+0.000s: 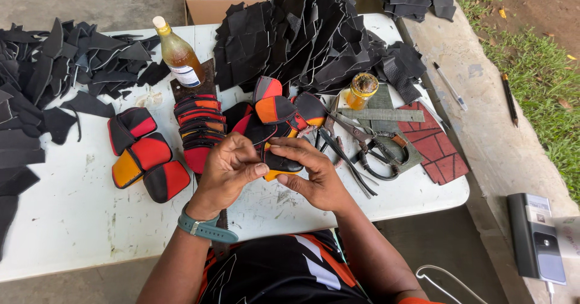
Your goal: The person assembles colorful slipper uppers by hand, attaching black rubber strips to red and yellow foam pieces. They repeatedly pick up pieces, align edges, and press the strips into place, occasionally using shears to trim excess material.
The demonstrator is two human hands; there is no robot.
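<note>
Both hands are closed around a black-and-orange leather piece (pixel 279 164) above the white table (pixel 72 213): the left hand (pixel 226 171) pinches its edge with curled fingers, while the right hand (pixel 314 174) cradles it from below, steadying it. Finished red-and-black pieces (pixel 145 156) are stacked nearby, beside scissors (pixel 368 150) and a glue jar (pixel 362 90).

Table crowded at back and sides, bare at near-left.

Open white table (pixel 78 219) left of left hand (pixel 226 171); finished pouches (pixel 145 156), bottle (pixel 179 56), black leather heap (pixel 302 32), scissors (pixel 368 147) hem right hand (pixel 314 171).
</note>
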